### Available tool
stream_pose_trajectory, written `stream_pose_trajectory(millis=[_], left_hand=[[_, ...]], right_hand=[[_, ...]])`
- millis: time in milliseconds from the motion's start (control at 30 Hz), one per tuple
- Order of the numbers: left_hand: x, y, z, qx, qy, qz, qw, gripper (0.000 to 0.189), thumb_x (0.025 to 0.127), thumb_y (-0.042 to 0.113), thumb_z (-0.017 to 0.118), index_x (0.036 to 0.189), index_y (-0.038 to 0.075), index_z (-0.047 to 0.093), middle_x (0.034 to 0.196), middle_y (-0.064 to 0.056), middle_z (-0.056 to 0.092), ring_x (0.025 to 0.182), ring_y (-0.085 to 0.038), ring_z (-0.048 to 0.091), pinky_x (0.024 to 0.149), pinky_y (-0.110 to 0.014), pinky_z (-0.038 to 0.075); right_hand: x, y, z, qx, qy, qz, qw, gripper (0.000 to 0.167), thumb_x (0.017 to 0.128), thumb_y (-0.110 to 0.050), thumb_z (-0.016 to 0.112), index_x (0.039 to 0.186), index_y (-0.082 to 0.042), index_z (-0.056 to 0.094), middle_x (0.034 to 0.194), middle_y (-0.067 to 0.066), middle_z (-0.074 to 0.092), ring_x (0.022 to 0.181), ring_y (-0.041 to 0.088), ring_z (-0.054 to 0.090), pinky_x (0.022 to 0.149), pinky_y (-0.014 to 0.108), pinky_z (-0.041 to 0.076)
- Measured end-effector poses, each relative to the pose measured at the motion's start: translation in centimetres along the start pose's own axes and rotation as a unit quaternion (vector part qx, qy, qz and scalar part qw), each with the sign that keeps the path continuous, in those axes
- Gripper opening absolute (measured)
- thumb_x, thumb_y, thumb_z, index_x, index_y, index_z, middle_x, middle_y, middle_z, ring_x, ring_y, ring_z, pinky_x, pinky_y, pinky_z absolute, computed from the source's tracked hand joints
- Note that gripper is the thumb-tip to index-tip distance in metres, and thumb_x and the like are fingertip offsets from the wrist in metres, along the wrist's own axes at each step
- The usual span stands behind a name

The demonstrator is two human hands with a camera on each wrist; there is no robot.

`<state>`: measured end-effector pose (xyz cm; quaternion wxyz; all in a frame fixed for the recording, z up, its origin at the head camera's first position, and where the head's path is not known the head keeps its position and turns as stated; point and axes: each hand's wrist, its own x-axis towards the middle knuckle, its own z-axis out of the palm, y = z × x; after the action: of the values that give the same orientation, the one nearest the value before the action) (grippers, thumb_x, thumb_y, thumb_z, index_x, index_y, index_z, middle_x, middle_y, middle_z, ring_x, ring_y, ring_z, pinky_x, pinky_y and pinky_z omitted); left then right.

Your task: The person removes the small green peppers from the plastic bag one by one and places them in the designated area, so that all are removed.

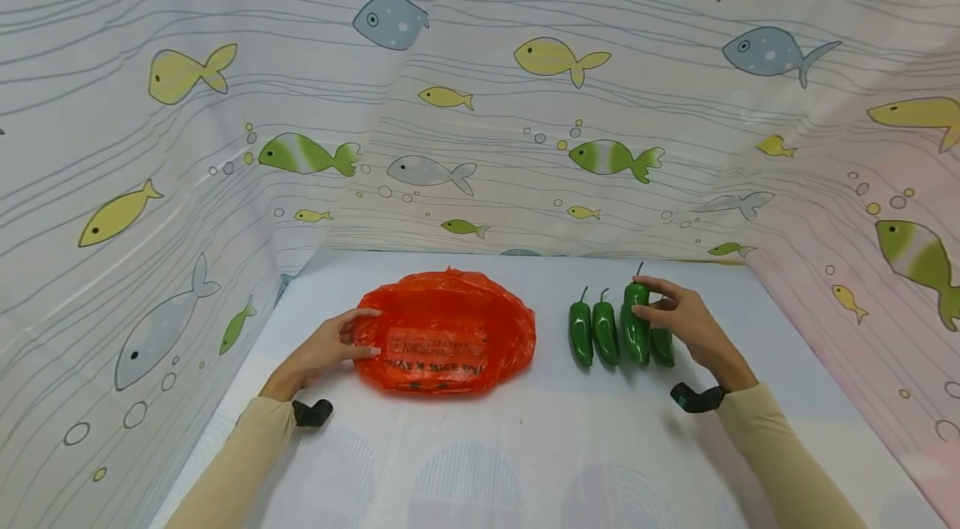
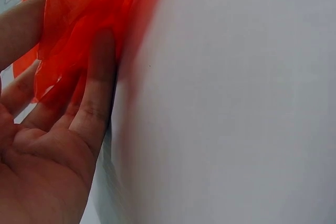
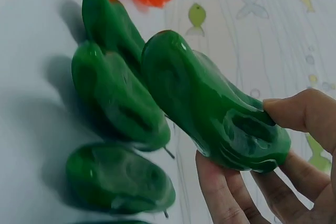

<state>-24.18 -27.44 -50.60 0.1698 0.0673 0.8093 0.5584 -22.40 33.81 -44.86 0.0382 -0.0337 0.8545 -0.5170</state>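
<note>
An orange-red plastic bag point(image 1: 442, 333) with dark printing lies on the table with its mouth spread. My left hand point(image 1: 326, 350) is at the bag's left edge, its fingers spread apart and touching the thin plastic. In the left wrist view, some fingers point(image 2: 94, 93) show partly through the film. My right hand point(image 1: 678, 321) holds a glossy green pepper point(image 3: 210, 103), thumb on one side and fingers on the other. In the head view, more green peppers stand by it: two to its left point(image 1: 581, 335) and one partly hidden behind it point(image 1: 663, 347).
The white table point(image 1: 517, 462) has pale arc patterns along its near part. A sheet point(image 1: 495, 121) printed with fish surrounds the table at the back and both sides. In the right wrist view, several loose peppers point(image 3: 121, 179) lie in a row beside the held one.
</note>
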Motion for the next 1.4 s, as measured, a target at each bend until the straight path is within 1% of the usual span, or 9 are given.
stream_pose_trajectory(millis=[100,200,267,433,633,900,1033,1200,1400], left_hand=[[0.0,0.0,0.0,0.000,-0.001,0.000,1.0000,0.077,0.085,0.017,0.087,0.151,0.013,0.048,0.155,-0.022,0.041,0.134,-0.040,0.047,0.093,-0.032,0.055],[-0.1,0.1,0.0,0.002,-0.001,0.002,1.0000,0.077,0.084,0.017,0.087,0.151,0.013,0.049,0.154,-0.022,0.042,0.132,-0.040,0.049,0.091,-0.031,0.055],[-0.1,0.1,0.0,0.002,-0.002,0.003,1.0000,0.077,0.084,0.017,0.087,0.150,0.012,0.049,0.153,-0.022,0.043,0.131,-0.039,0.050,0.090,-0.031,0.055],[-0.1,0.2,0.1,0.001,-0.001,0.006,1.0000,0.077,0.083,0.016,0.087,0.150,0.012,0.049,0.152,-0.022,0.045,0.127,-0.037,0.052,0.088,-0.030,0.055],[-0.1,0.1,0.1,0.001,-0.001,0.007,1.0000,0.077,0.084,0.016,0.087,0.150,0.012,0.049,0.151,-0.022,0.046,0.126,-0.037,0.053,0.086,-0.030,0.056],[-0.1,0.1,0.1,-0.002,-0.001,0.008,1.0000,0.077,0.084,0.015,0.087,0.150,0.012,0.049,0.151,-0.023,0.046,0.125,-0.037,0.053,0.085,-0.030,0.056],[-0.1,0.0,0.2,-0.006,-0.001,0.007,1.0000,0.076,0.084,0.015,0.087,0.150,0.012,0.049,0.150,-0.023,0.047,0.122,-0.035,0.055,0.084,-0.030,0.056],[-0.2,0.0,0.2,-0.008,-0.001,0.007,0.9999,0.076,0.084,0.015,0.087,0.150,0.011,0.049,0.151,-0.022,0.046,0.124,-0.036,0.053,0.085,-0.031,0.057],[-0.1,0.1,0.2,-0.008,-0.002,0.004,1.0000,0.076,0.085,0.015,0.086,0.151,0.011,0.048,0.150,-0.022,0.046,0.125,-0.037,0.052,0.086,-0.031,0.056]], right_hand=[[-0.3,0.3,-0.6,-0.004,0.004,0.002,1.0000,0.071,0.095,-0.033,0.077,0.155,-0.013,0.046,0.144,0.020,0.053,0.102,0.016,0.063,0.088,0.033,0.052],[-0.6,0.8,-1.1,-0.011,0.009,0.007,0.9999,0.070,0.095,-0.034,0.076,0.155,-0.014,0.046,0.151,0.017,0.048,0.102,0.016,0.061,0.088,0.038,0.053],[-0.7,1.2,-1.5,-0.017,0.012,0.011,0.9997,0.070,0.096,-0.035,0.076,0.155,-0.014,0.046,0.151,0.018,0.048,0.102,0.015,0.061,0.089,0.039,0.052],[-0.8,2.2,-2.4,-0.024,0.020,0.015,0.9994,0.070,0.096,-0.038,0.074,0.156,-0.014,0.045,0.151,0.018,0.047,0.102,0.012,0.063,0.091,0.034,0.049],[-1.2,2.8,-3.4,-0.019,0.030,0.019,0.9992,0.072,0.097,-0.034,0.074,0.157,-0.010,0.042,0.155,0.021,0.042,0.101,0.008,0.062,0.086,0.027,0.051],[-1.2,4.2,-4.5,-0.035,0.046,0.037,0.9977,0.069,0.099,-0.031,0.071,0.156,-0.006,0.041,0.157,0.024,0.039,0.101,0.007,0.057,0.081,0.028,0.055],[-1.3,4.9,-4.9,-0.036,0.048,0.051,0.9969,0.070,0.100,-0.031,0.071,0.157,-0.005,0.040,0.158,0.025,0.037,0.107,0.012,0.055,0.081,0.026,0.055],[-1.3,5.7,-5.1,-0.035,0.046,0.069,0.9960,0.071,0.101,-0.033,0.069,0.158,-0.005,0.038,0.158,0.027,0.035,0.117,0.027,0.052,0.082,0.025,0.054],[-1.1,6.6,-5.2,-0.031,0.048,0.084,0.9948,0.072,0.101,-0.033,0.069,0.158,-0.003,0.037,0.159,0.029,0.033,0.121,0.032,0.049,0.080,0.023,0.053]])
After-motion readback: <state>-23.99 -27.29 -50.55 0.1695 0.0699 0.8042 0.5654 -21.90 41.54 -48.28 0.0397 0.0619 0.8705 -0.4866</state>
